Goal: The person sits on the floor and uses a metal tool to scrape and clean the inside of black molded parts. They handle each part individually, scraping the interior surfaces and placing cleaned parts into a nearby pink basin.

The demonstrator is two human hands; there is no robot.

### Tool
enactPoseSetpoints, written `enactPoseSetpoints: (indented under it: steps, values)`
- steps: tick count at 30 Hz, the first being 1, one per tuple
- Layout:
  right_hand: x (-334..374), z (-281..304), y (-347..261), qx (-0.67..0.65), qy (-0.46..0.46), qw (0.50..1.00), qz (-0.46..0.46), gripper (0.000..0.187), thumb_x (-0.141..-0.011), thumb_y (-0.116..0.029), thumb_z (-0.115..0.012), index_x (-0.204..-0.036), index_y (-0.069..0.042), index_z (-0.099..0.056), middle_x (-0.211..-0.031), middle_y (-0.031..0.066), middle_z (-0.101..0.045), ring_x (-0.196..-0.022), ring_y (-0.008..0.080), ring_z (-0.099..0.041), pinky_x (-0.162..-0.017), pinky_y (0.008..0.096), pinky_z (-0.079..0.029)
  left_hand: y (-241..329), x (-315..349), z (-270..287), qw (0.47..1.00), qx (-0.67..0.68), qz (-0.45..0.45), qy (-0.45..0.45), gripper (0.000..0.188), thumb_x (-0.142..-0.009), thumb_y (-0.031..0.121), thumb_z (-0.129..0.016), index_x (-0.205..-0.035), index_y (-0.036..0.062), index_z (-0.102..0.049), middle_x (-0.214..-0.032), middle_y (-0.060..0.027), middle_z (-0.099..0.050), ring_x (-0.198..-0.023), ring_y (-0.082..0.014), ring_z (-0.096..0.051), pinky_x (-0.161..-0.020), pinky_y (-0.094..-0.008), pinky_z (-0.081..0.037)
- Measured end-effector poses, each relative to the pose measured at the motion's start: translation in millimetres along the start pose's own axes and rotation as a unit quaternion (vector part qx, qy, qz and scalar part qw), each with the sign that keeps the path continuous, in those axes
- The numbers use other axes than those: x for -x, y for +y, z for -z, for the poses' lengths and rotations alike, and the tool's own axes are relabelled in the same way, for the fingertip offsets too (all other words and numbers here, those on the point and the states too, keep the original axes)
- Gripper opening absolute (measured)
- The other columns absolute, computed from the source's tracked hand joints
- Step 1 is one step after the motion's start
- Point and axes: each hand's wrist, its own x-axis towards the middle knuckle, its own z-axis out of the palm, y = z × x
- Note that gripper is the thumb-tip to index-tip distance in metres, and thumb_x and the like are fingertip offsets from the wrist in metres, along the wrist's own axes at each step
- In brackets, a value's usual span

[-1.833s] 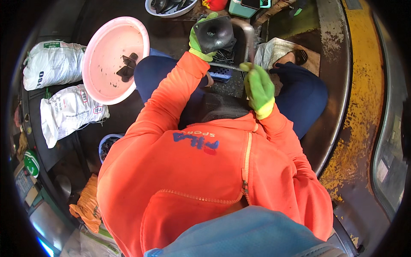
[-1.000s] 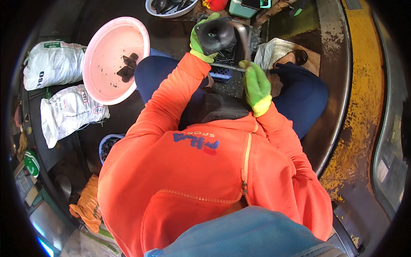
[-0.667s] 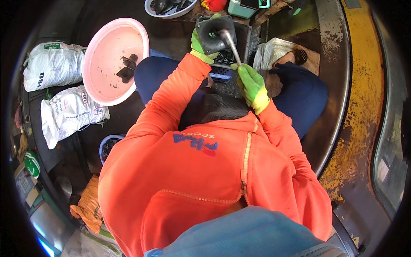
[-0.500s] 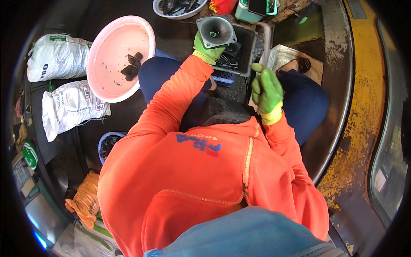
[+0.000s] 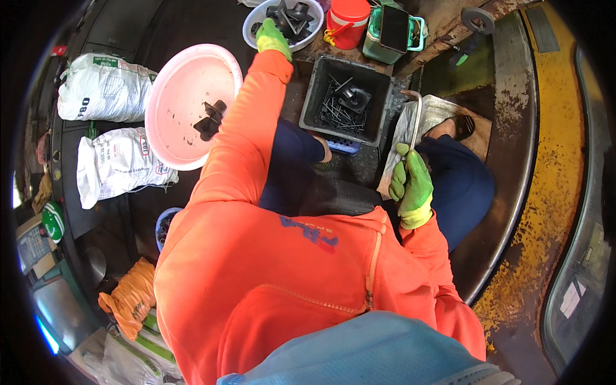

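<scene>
My left hand (image 5: pixel 273 40), in a green and yellow glove, reaches over the near rim of a pale blue-white basin (image 5: pixel 316 40) at the far side. Dark finned metal parts (image 5: pixel 296 18) lie in that basin beside its fingers. The fingertips blend with the parts, so whether they grip one cannot be seen. My right hand (image 5: pixel 414 186), gloved alike, is closed around a thin bent metal rod (image 5: pixel 417 119) that points away from me, its hooked end turned left. Between the hands sits a black tray (image 5: pixel 310 106) with nails or thin rods (image 5: pixel 340 115) and a dark flanged part (image 5: pixel 354 97).
A pink basin (image 5: pixel 168 77) with dark finned parts (image 5: pixel 210 120) stands left, beside white sacks (image 5: pixel 106 90). A red lidded container (image 5: pixel 348 22) and a green box (image 5: pixel 378 45) bearing a phone (image 5: pixel 394 29) are behind the tray. A rusty yellow metal edge (image 5: pixel 545 173) runs along the right.
My left hand has moved away from me to the far basin; the horn-shaped flanged part it held up is no longer visible in it. The rod in my right hand now shows more clearly.
</scene>
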Motion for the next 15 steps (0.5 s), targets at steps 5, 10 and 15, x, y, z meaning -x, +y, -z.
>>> enactPoseSetpoints:
  steps: [5, 10, 15]
  values:
    - [-4, -7, -1, 0.027, 0.008, 0.998, -0.053, 0.037, -0.101, -0.032, -0.038, -0.120, -0.004, -0.054, -0.059, -0.0041, -0.039, -0.039, 0.0064, -0.029, -0.037, 0.0218, -0.023, -61, -82, 19, 0.948, -0.278, 0.012, -0.156, 0.043, -0.091, 0.037, -0.044, -0.106, 0.0001, -0.061, -0.109, -0.0221, -0.062, -0.105, -0.0400, -0.055, -0.092, -0.0421, -0.040]
    - [-6, -10, -1, 0.009, 0.006, 0.998, -0.068, 0.036, -0.101, -0.033, -0.038, -0.119, -0.005, -0.054, -0.059, -0.0045, -0.040, -0.042, 0.0063, -0.031, -0.038, 0.0211, -0.024, -84, -79, 39, 0.614, -0.619, -0.380, -0.309, 0.030, -0.089, 0.030, -0.050, -0.112, 0.0137, -0.062, -0.116, -0.0253, -0.056, -0.104, -0.0421, -0.056, -0.087, -0.0458, -0.046]
    - [-7, -9, -4, -0.015, 0.038, 0.996, -0.075, 0.034, -0.101, -0.031, -0.039, -0.119, -0.005, -0.051, -0.060, -0.0019, -0.041, -0.043, 0.0079, -0.032, -0.039, 0.0225, -0.025, -73, 0, -6, 0.799, -0.458, -0.324, -0.216, 0.041, -0.082, 0.040, -0.057, -0.106, 0.0076, -0.067, -0.100, -0.0185, -0.067, -0.094, -0.0372, -0.062, -0.082, -0.0433, -0.048]
